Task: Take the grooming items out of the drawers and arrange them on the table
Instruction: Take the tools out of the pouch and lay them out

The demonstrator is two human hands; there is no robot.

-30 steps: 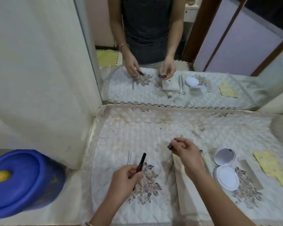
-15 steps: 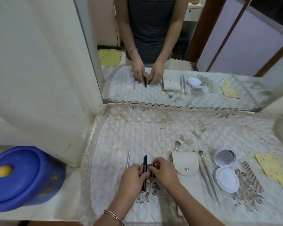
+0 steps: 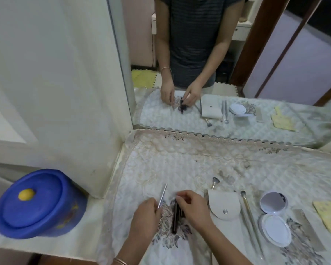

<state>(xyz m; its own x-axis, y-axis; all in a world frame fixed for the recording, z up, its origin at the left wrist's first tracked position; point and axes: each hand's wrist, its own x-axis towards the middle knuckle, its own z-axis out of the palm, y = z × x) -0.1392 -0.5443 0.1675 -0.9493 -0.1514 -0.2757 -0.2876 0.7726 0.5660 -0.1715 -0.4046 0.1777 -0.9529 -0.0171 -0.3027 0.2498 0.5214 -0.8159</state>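
Several items, including a compact [image 3: 275, 219] at 3 o'clock, already lay on the desk [image 3: 180, 161]; the right hand [image 3: 194, 207] pinched a dark pencil [image 3: 175, 219], the left hand [image 3: 145, 217] apparently loose-fingered beside a metal tool [image 3: 162, 196].

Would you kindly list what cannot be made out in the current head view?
- Dark pencil: its upper end is covered by the right hand.
- Yellow card: cut off by the right edge.
- Left hand: whether it grips the thin metal tool is unclear.

Head view, steeply down over table [image 3: 180, 165]
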